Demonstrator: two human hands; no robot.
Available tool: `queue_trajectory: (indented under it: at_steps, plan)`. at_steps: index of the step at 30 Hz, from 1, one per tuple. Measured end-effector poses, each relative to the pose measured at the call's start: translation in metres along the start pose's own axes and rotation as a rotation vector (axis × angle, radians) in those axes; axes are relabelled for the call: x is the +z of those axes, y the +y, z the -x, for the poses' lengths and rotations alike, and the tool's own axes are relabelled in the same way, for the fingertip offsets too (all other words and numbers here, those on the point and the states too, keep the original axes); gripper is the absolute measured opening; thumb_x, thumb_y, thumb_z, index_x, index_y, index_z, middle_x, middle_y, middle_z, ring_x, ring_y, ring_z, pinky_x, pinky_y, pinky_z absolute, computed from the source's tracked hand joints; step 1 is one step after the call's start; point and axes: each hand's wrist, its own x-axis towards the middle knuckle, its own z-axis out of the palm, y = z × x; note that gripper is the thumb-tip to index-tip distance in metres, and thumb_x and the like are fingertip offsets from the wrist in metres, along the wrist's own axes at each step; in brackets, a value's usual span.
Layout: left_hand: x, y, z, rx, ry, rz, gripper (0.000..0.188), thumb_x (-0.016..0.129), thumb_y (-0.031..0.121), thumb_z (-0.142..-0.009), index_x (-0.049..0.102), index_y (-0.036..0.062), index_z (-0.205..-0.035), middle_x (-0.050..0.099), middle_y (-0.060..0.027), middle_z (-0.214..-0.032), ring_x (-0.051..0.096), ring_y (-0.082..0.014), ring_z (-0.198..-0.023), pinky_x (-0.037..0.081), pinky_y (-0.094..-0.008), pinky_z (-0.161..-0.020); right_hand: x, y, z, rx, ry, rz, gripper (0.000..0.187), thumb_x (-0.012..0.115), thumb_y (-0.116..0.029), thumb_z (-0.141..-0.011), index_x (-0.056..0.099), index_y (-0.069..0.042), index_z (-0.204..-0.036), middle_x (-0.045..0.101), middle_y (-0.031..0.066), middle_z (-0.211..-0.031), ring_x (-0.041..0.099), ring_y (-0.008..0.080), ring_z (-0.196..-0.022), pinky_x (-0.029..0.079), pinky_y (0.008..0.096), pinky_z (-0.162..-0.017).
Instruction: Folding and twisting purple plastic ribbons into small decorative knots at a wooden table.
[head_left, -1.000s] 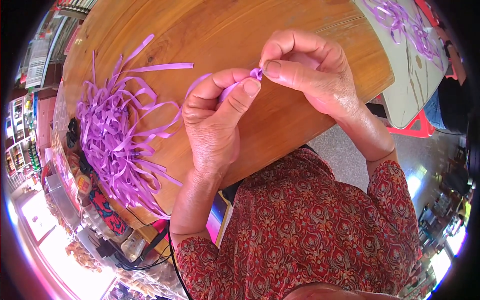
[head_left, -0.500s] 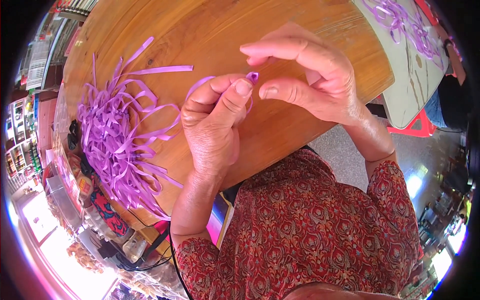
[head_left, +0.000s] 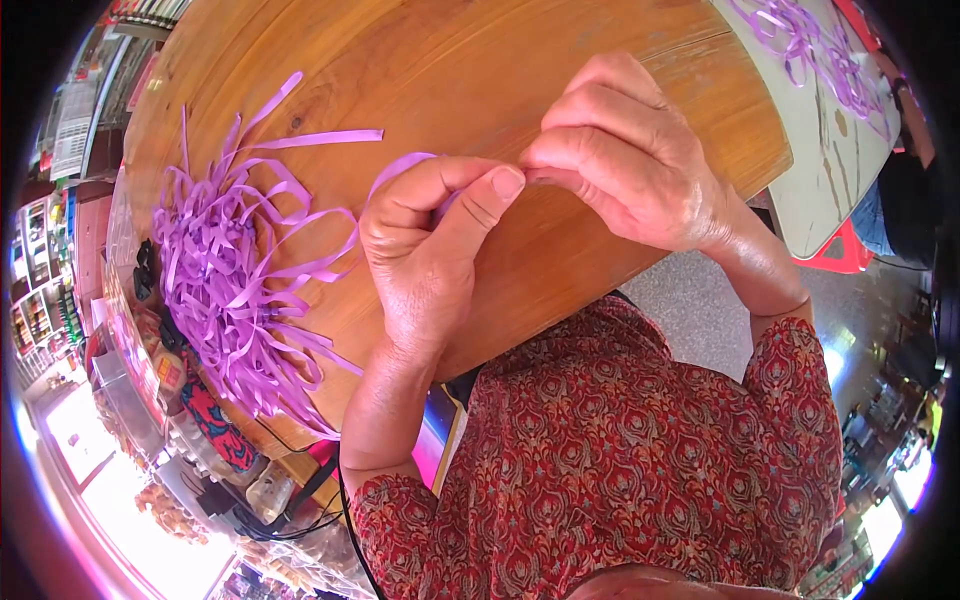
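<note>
Pinched between thumb and forefinger of my left hand (head_left: 430, 235) is a purple ribbon (head_left: 400, 165), which loops out over the knuckles toward the pile. Thumb and fingertips of my right hand (head_left: 630, 160) are closed right beside the left fingertips, meeting them where the ribbon's end was. That end is hidden by the fingers, so what the right hand grips cannot be made out. A large heap of purple ribbons (head_left: 235, 280) lies loose on the wooden table (head_left: 440, 60), left of my left hand.
More purple ribbon (head_left: 800, 50) lies on a pale table (head_left: 835, 180) at the far right, where another person's arm (head_left: 915, 130) shows. Under it is a red stool (head_left: 845, 250). Bags and boxes (head_left: 180, 400) crowd the wooden table's left side.
My right hand has closed from a wide-spread thumb and fingers into a pinch against the left fingertips. The folded ribbon end that stuck up there is now covered.
</note>
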Motion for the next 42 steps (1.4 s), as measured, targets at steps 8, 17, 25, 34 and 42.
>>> queue_trajectory:
  at_steps: [8, 17, 25, 34, 42]
  plan:
    - [0.003, 0.004, 0.001, 0.125, 0.033, -0.152, 0.002, 0.067, 0.000, -0.077, 0.066, 0.0004, -0.078, 0.053, 0.0030, -0.065, 0.043, -0.0031, -0.060, 0.033, -0.0166, -0.053, -0.001, 0.002, 0.005, -0.014, 0.027, 0.018, 0.024, 0.075, -0.007, -0.060, 0.060, -0.003, -0.079, 0.054, 0.0068, -0.075, 0.049, 0.0230, -0.068, 0.042, 0.0317, -0.059]
    - [0.001, 0.008, 0.002, 0.059, 0.078, -0.135, 0.002, 0.067, 0.000, -0.078, 0.065, 0.0005, -0.079, 0.054, 0.0032, -0.070, 0.045, -0.0029, -0.062, 0.036, -0.0166, -0.055, -0.003, 0.010, 0.005, 0.094, -0.041, -0.083, 0.035, 0.074, -0.012, -0.064, 0.062, -0.002, -0.095, 0.058, 0.0078, -0.081, 0.054, 0.0233, -0.073, 0.044, 0.0321, -0.065]
    - [0.004, 0.004, 0.002, 0.092, 0.083, -0.106, 0.003, 0.067, 0.000, -0.078, 0.065, 0.0006, -0.080, 0.055, 0.0029, -0.071, 0.046, -0.0031, -0.064, 0.037, -0.0164, -0.057, -0.003, 0.001, 0.000, 0.070, -0.060, -0.042, 0.050, 0.074, -0.022, -0.062, 0.062, -0.004, -0.107, 0.058, 0.0054, -0.082, 0.054, 0.0222, -0.075, 0.043, 0.0342, -0.069]
    - [-0.001, 0.000, 0.000, 0.235, 0.006, -0.312, 0.004, 0.067, -0.002, -0.076, 0.065, 0.0008, -0.076, 0.050, 0.0034, -0.062, 0.041, -0.0042, -0.057, 0.031, -0.0186, -0.050, -0.006, 0.006, 0.005, -0.114, -0.151, 0.161, 0.021, 0.067, -0.017, -0.059, 0.062, -0.003, -0.073, 0.048, 0.0006, -0.066, 0.046, 0.0173, -0.065, 0.039, 0.0325, -0.065]
    - [-0.005, 0.005, -0.006, 0.269, -0.124, -0.492, 0.004, 0.067, 0.002, -0.077, 0.063, 0.0015, -0.076, 0.051, -0.0001, -0.060, 0.042, -0.0068, -0.053, 0.032, -0.0224, -0.047, -0.016, 0.014, 0.013, -0.093, -0.142, 0.094, 0.020, 0.065, -0.008, -0.061, 0.062, -0.001, -0.080, 0.046, 0.0034, -0.066, 0.046, 0.0193, -0.064, 0.039, 0.0320, -0.063]
